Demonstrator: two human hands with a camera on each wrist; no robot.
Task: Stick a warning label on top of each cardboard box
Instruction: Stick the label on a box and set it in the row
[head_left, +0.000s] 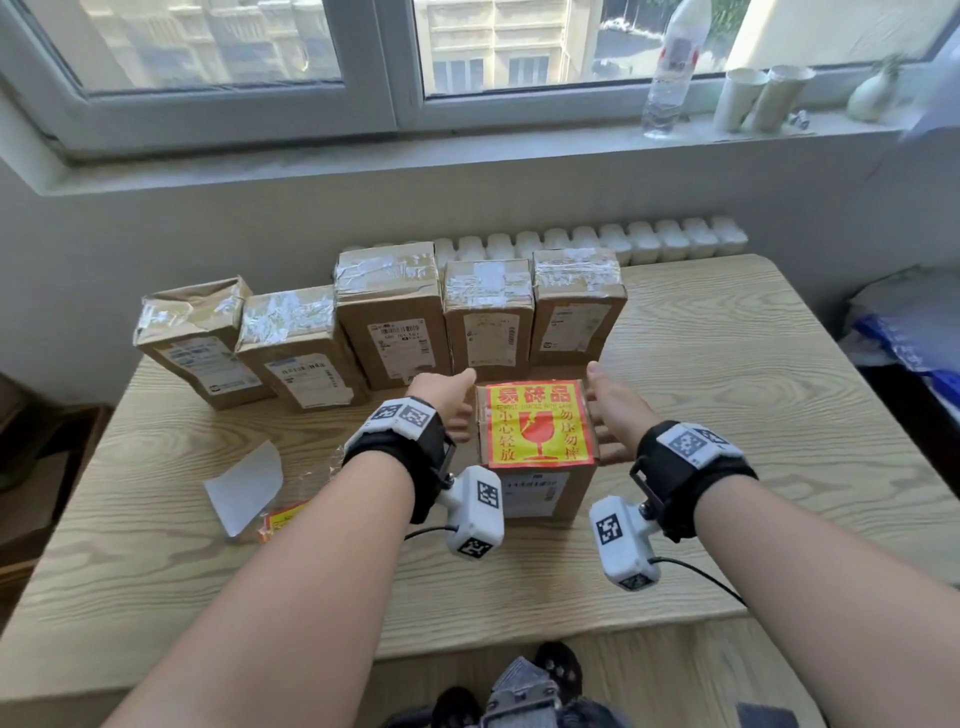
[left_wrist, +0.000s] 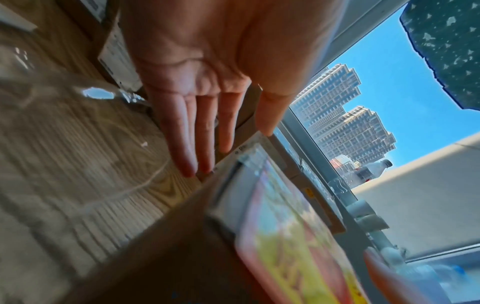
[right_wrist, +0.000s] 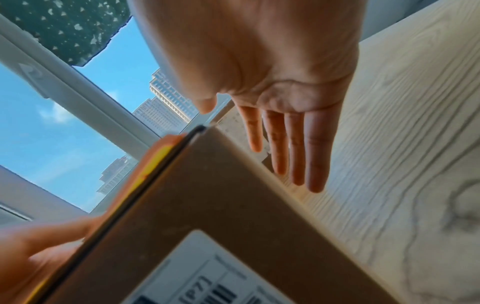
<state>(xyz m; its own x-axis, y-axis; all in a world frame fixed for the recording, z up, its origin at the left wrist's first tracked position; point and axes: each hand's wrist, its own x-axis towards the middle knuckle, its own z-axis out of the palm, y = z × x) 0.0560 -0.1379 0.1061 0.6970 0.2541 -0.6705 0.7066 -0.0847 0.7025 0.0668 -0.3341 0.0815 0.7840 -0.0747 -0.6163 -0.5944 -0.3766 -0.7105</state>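
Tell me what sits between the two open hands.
The labelled box, with its warning label on top, stands between the left hand and right hand, clearest in the head view.

Both bare forearms reach forward from the bottom of the head view, roughly parallel, each wrist wrapped in a black band that carries white camera housings with black-and-white markers. The left hand (head_left: 451, 400) is held on edge, palm facing inward toward the right, its fingers (left_wrist: 182, 131) straight, close together and pointing forward and down, the thumb stretched out ahead. The right hand (head_left: 609, 408) mirrors it, palm facing left, its fingers (right_wrist: 296, 148) straight and side by side, the thumb lifted apart from them. Neither hand grips anything.
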